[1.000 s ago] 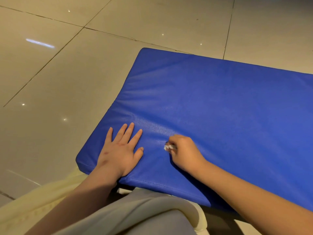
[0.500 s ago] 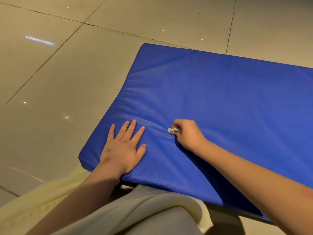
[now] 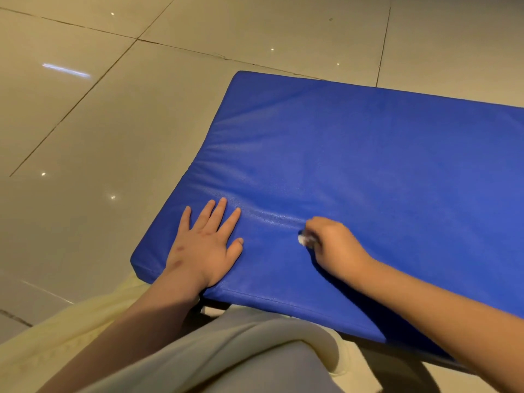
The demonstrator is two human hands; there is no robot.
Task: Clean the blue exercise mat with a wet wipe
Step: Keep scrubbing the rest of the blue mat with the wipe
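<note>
The fingers (image 3: 317, 226) of the right hand (image 3: 334, 246) were curled tightly round a small bunched wet wipe (image 3: 304, 240), pressing it onto the blue exercise mat (image 3: 382, 165) near its near-left corner. The left hand (image 3: 205, 246) lay flat just beside it, fingers straight and spread, bracing the mat. The mat's long axis ran off to the right, so most of its surface lay forward and rightward of the wipe, nearer the right hand.

Wet wipe (image 3: 304, 239): mostly buried in my right hand (image 3: 334, 246), only a blurred white scrap shows. Blue mat (image 3: 368, 165) runs off right edge; forearm (image 3: 439, 316) covers part of its near edge.
</note>
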